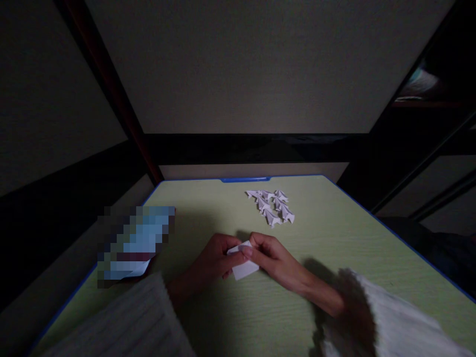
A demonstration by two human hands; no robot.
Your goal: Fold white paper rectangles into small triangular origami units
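A small piece of white paper (245,269) is held between my two hands above the middle of the table. My left hand (219,255) pinches it from the left, the thumb lying across its face. From the right, my right hand (271,255) grips the upper edge, its thumb meeting the left thumb near the top. Fingers behind the paper are mostly hidden. Just beyond my hands lie several small folded white paper pieces (273,218) in a loose cluster, with pointed, winged shapes.
The pale green table (357,238) has a blue edge and a blue handle (245,179) at its far side. At the left lies a pixelated flat object with a bright surface (139,243). A panelled wall (256,69) stands behind, and a dark shelf (427,104) at right.
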